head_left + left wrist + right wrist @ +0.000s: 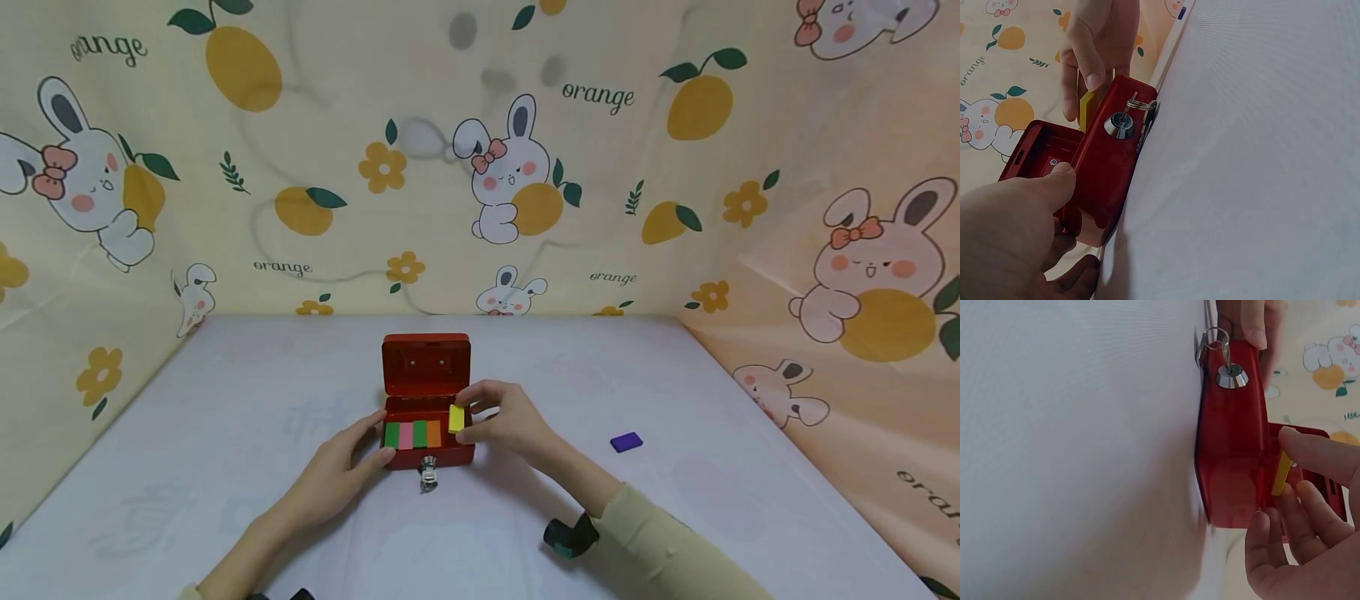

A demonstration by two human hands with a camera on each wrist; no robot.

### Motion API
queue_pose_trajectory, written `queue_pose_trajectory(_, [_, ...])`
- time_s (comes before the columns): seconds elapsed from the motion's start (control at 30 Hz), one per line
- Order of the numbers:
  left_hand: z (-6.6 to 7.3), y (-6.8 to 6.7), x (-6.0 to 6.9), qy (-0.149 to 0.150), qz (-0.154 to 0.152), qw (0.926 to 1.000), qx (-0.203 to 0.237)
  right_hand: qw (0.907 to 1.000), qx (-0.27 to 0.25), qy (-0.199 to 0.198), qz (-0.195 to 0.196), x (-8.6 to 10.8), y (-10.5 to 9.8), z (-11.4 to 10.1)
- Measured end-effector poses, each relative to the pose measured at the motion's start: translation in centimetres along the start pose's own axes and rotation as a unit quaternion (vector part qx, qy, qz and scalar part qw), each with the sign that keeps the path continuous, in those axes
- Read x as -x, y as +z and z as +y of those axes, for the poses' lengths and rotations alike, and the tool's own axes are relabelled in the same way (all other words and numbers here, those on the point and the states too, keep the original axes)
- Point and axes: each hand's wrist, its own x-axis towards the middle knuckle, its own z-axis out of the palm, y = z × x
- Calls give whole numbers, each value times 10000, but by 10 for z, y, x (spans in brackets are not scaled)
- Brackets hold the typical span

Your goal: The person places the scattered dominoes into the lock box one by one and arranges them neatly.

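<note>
A small red cash box (450, 457) stands on the table with its lid (426, 379) raised. Inside it, at the left, green, pink, green and orange blocks (406, 435) stand side by side. My left hand (337, 471) grips the box's left side, thumb near the front corner and fingers farther back. At the box's right end, my right hand (513, 417) pinches a flat yellow block (457, 419) between thumb and fingers, tilted at the rim. In the right wrist view, the yellow block (1282, 472) shows edge-on. Keys on a ring (1141, 105) hang from the front lock (1119, 125).
A purple block (626, 442) lies on the white tabletop (720, 500), right of my right hand. A printed cloth backdrop (337, 125) with rabbits and oranges rises behind and at both sides. Black wrist gear (572, 536) sits under my right forearm.
</note>
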Motion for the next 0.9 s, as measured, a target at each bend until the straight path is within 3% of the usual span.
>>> queue_pose_trajectory(0.9, [1,1,0,-110,-45,9999,-27,9990,427,-19,-123,-13,11,10])
